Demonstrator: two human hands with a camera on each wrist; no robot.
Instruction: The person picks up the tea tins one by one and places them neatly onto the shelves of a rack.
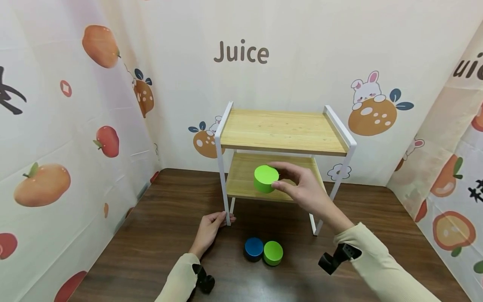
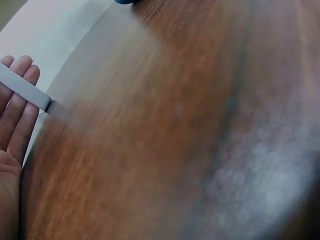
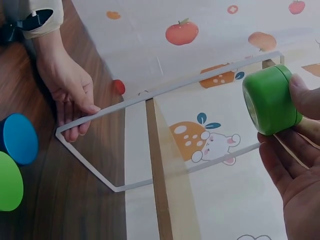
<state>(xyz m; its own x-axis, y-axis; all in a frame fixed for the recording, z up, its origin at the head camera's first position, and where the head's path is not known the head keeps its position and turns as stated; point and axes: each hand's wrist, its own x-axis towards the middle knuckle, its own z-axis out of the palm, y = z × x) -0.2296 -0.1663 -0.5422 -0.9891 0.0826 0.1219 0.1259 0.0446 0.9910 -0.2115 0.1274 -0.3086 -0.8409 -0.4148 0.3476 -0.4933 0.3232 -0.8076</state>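
Observation:
My right hand (image 1: 302, 184) grips a small round green jar (image 1: 266, 179) between thumb and fingers, in front of a two-tier shelf (image 1: 279, 132). In the right wrist view the jar (image 3: 270, 100) is tilted, its side and a seam near one end showing. Down at the shelf's front left leg, my left hand (image 1: 212, 228) holds the white bar near its foot, thumb on one side and fingers behind. The left wrist view shows those fingers (image 2: 22, 115) stretched behind the white leg (image 2: 25, 90). On the table before the shelf, a blue jar (image 1: 253, 248) stands beside another green jar (image 1: 273, 253).
The shelf has light wooden boards and white side frames, standing on a dark wood-grain table (image 1: 170, 209). Printed curtains (image 1: 170, 84) with fruit and rabbits close off the back and both sides. Each wrist carries a black camera mount (image 1: 339, 256).

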